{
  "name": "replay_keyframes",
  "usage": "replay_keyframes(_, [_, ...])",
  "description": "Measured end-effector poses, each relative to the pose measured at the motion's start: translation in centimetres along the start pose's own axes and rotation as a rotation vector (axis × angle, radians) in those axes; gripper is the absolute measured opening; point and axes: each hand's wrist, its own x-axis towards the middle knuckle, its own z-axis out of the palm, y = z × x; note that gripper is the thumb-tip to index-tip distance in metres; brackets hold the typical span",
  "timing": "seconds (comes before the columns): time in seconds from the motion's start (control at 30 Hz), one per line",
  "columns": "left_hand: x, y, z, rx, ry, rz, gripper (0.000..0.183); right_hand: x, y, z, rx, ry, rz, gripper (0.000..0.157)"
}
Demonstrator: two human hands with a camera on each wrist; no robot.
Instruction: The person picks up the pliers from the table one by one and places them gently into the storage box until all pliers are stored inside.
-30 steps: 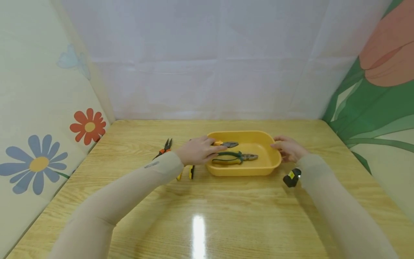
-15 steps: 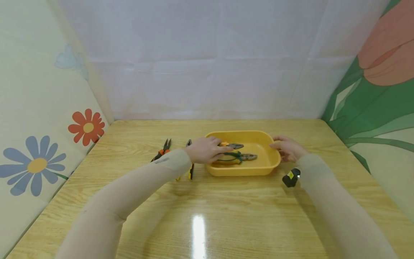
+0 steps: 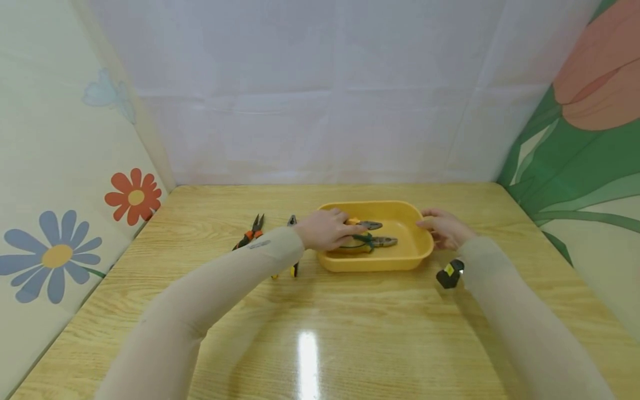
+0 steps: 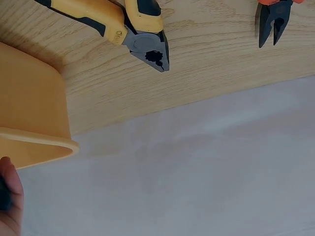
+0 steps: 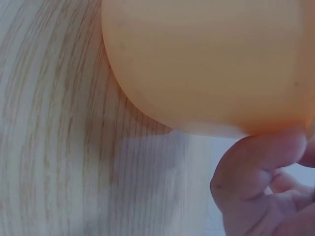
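1. In the head view, we saw the left hand (image 3: 328, 229) curled over the orange-handled pliers (image 3: 371, 225) inside the yellow tray (image 3: 372, 265), close beside the green-handled pliers (image 3: 384, 241). We judged that crossed handles might snag. The right hand (image 3: 446, 228) pinched the tray's right rim, near the tape measure (image 3: 449, 275).
2. In the left wrist view, we could not tell how firm the grip was; yellow-and-black pliers (image 4: 109, 22) lay outside the tray.
3. In the right wrist view, we saw bent fingers against the tray; a loose pinch could let it skid.
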Motion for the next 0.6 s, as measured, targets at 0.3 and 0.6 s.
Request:
replay_keyframes(0.3, [1.3, 0.0, -0.2, 0.004, -0.072, 0.004, 0.045, -0.1, 0.0, -0.1, -0.003, -0.001, -0.006, 0.055])
replay_keyframes(0.6, [3.2, 0.3, 0.1, 0.05, -0.182, -0.043, 0.047, -0.2, 0.0, 0.0, 0.001, 0.008, 0.0, 0.057])
